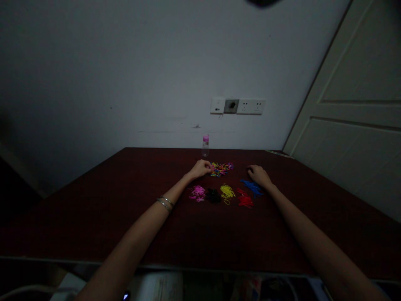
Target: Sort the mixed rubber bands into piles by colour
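My left hand [201,168], with bangles on its wrist, reaches to the left edge of a pile of mixed-colour rubber bands [222,169]. Thumb and fingertips come together there in a pinch; whatever lies between them is too small to make out. Palm down, my right hand [259,174] rests on the table to the right of the mixed pile, fingers loosely extended and holding nothing. Nearer to me are sorted heaps of rubber bands: pink [197,192], black [213,195], yellow [227,192], red [244,198] and blue [252,187], the blue just below my right hand.
A small clear bottle with a pink top [205,146] stands behind the mixed pile. The dark red table [103,200] meets a pale wall with socket plates [238,106]. At right is a white panelled door [354,108]. Blurred items lie below the table's front edge.
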`<state>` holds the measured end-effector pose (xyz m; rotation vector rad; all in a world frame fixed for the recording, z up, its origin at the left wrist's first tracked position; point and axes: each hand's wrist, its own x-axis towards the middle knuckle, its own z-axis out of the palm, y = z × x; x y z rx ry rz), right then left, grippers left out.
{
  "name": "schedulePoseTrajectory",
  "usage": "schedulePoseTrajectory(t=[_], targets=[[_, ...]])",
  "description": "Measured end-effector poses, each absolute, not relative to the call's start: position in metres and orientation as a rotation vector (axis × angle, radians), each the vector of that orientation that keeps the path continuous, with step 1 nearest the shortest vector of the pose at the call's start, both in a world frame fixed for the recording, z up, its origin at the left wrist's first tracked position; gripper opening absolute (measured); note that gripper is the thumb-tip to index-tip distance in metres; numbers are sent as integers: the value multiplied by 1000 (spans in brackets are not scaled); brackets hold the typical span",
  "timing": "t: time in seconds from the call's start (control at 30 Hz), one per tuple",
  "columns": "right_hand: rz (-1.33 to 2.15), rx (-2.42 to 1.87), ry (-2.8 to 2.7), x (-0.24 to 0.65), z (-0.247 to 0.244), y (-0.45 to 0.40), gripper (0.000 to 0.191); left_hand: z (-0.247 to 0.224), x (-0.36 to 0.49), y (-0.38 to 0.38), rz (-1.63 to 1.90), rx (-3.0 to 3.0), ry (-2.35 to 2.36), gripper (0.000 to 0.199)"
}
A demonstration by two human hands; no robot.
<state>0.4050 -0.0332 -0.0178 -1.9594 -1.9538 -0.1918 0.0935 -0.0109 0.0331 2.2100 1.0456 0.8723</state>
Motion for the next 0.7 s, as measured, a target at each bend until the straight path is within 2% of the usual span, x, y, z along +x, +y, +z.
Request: schedulePoseTrajectory(t=[0.17, 0.4, 0.7], targets=[[-187, -1950, -1951, 405, -19, -34, 34, 40, 115, -28, 831, 2252, 899, 14], [-163, -1970, -1942, 404, -17, -34, 34, 43, 151, -74, 584, 2398, 705, 16], [-143, -1991, -1921, 402, -17, -35, 36, 33, 162, -93, 460, 2535, 708, 18]])
